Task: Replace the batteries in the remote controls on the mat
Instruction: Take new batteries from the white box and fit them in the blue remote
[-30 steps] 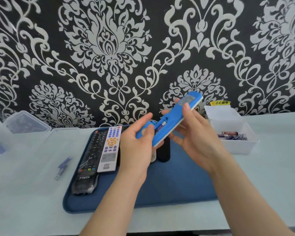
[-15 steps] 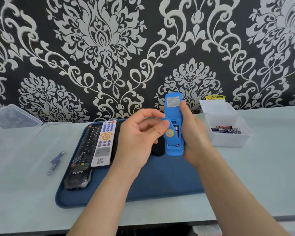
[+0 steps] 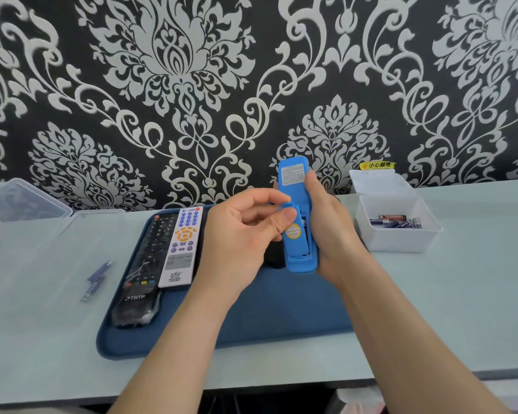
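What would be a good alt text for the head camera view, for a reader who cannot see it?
A person's right hand holds a blue remote upright, back side showing, while the left hand pinches its battery cover over a blue mat. A black remote and a white remote lie on the mat; a white box of batteries stands right.

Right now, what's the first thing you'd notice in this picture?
The bright blue remote, held upright mid-picture in the right hand, back facing us, while the left hand pinches its battery cover. Behind looms bold black-and-silver wallpaper. On the blue mat, at left, lie a black remote and a white remote side by side.
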Action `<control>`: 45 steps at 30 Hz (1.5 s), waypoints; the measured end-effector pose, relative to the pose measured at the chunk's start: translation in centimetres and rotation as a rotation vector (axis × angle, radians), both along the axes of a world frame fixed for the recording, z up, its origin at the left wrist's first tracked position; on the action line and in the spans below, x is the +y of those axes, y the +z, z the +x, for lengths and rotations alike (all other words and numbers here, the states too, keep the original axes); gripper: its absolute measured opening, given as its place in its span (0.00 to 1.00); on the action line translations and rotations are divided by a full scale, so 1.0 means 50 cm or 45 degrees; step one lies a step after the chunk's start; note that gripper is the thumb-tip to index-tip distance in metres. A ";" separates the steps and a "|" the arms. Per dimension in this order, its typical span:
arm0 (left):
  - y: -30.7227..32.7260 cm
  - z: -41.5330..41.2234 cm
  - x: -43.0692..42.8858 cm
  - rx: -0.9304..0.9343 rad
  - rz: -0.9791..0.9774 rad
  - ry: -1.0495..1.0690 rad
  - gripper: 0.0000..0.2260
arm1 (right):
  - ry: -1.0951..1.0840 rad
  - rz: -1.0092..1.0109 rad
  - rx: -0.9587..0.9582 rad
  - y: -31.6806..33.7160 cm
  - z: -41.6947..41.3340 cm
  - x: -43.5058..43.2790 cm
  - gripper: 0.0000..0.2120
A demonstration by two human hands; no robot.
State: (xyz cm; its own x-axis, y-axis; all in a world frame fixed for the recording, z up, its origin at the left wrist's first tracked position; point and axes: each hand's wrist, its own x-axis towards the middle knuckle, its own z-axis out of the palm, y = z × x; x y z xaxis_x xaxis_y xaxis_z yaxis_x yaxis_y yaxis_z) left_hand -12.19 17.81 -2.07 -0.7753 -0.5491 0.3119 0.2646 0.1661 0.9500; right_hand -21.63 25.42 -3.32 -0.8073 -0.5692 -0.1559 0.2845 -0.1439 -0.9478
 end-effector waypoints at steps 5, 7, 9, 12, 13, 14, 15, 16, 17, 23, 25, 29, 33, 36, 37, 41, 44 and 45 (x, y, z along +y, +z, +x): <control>-0.008 -0.003 0.002 -0.055 -0.127 0.019 0.07 | -0.008 -0.011 0.012 0.000 0.002 0.002 0.29; -0.014 -0.006 -0.001 -0.060 -0.283 0.073 0.09 | -0.023 -0.009 0.008 -0.001 0.001 0.003 0.29; -0.022 -0.010 -0.005 -0.080 -0.464 0.132 0.09 | -0.030 0.000 -0.004 -0.002 0.001 0.003 0.29; -0.037 -0.015 -0.008 -0.091 -0.764 0.200 0.09 | -0.051 0.027 -0.029 -0.007 -0.001 0.004 0.29; -0.041 -0.017 -0.008 -0.076 -0.916 0.242 0.08 | -0.064 0.023 -0.047 -0.009 -0.004 0.006 0.28; -0.045 -0.019 -0.008 -0.062 -1.079 0.283 0.08 | -0.076 0.013 -0.070 -0.009 -0.006 0.009 0.26; -0.047 -0.021 -0.004 -0.059 -1.218 0.313 0.08 | -0.086 0.002 -0.100 -0.012 -0.010 0.011 0.25; -0.049 -0.022 0.000 -0.074 -1.317 0.333 0.10 | -0.095 -0.005 -0.138 -0.013 -0.012 0.013 0.25; -0.051 -0.023 0.005 -0.106 -1.376 0.333 0.12 | -0.119 -0.008 -0.185 -0.014 -0.013 0.014 0.24; -0.054 -0.019 0.026 -0.524 -0.949 -0.103 0.15 | -0.283 -0.074 -0.530 -0.012 -0.009 0.010 0.17; -0.055 -0.019 0.021 -0.549 -0.745 -0.171 0.13 | -0.295 -0.137 -0.595 -0.011 -0.011 0.009 0.15; -0.056 -0.027 0.022 -0.513 -0.309 -0.165 0.12 | -0.143 -0.053 -0.369 0.002 -0.019 0.024 0.07; -0.048 -0.031 0.024 -0.520 -0.013 -0.280 0.13 | -0.005 0.019 -0.068 0.003 -0.024 0.048 0.07; -0.045 -0.031 0.029 -0.470 0.101 -0.357 0.13 | -0.070 -0.047 0.018 -0.003 -0.021 0.045 0.08; -0.045 -0.031 0.030 -0.451 0.130 -0.355 0.12 | -0.084 -0.061 0.040 -0.004 -0.019 0.043 0.07; -0.052 -0.037 0.034 -0.442 0.178 -0.335 0.10 | -0.133 0.105 0.241 -0.016 -0.022 0.035 0.05; -0.060 -0.052 0.052 -0.543 0.150 -0.288 0.09 | -0.131 0.371 0.368 -0.028 -0.040 0.038 0.07; -0.063 -0.058 0.060 -0.579 0.127 -0.273 0.08 | -0.118 0.500 0.445 -0.031 -0.044 0.043 0.08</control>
